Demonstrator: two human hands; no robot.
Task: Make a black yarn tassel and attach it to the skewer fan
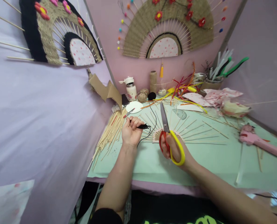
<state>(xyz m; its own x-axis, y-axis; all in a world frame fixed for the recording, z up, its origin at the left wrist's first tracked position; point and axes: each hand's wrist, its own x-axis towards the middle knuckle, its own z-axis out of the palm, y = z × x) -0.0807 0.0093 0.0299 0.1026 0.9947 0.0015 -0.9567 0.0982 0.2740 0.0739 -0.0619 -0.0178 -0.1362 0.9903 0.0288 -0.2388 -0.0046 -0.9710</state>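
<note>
My left hand (pixel 133 130) is closed around a small bundle of black yarn (pixel 143 126), whose loose ends stick out to the right. A black strand runs up from near it to a dark ball of yarn (pixel 152 96) at the back of the table. In my right hand (pixel 173 147) are scissors (pixel 164 119) with one red and one yellow handle loop, blades pointing up and together. Behind and below both hands, a half-round fan frame of thin sticks (pixel 194 134) lies on the table, its base partly covered by my right hand and the scissors.
Many loose bamboo sticks (pixel 109 133) lie at the left. A pink glue gun (pixel 257 141) rests at the right. Along the back stand a white bottle (pixel 130 90), a twine spool (pixel 153 81) and a pot with green-handled pliers (pixel 212 84). Finished fans (pixel 133 40) hang on the walls.
</note>
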